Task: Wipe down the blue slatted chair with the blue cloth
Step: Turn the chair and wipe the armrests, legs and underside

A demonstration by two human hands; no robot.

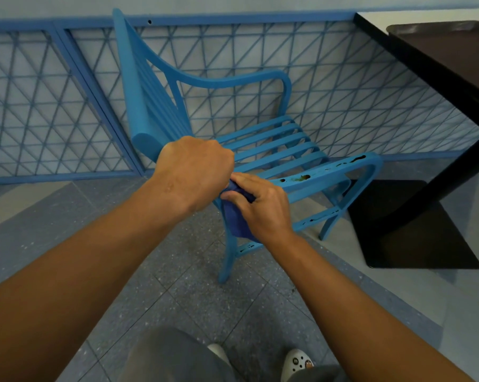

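The blue slatted chair point(271, 146) stands on the tiled floor, its back to the left and its seat slats running toward the right. Dark smears mark the near armrest point(329, 172). My right hand point(260, 205) grips the dark blue cloth point(237, 219) at the near end of that armrest; part of the cloth hangs down below my hand. My left hand point(194, 172) is curled into a fist just left of it, touching the cloth's upper end; whether its fingers hold the cloth is hidden.
A blue lattice fence point(53, 106) runs behind the chair. A dark table point(447, 64) with a black base plate point(414, 230) stands at the right, close to the chair's front leg. My feet in white clogs point(297, 363) stand on the grey tiles.
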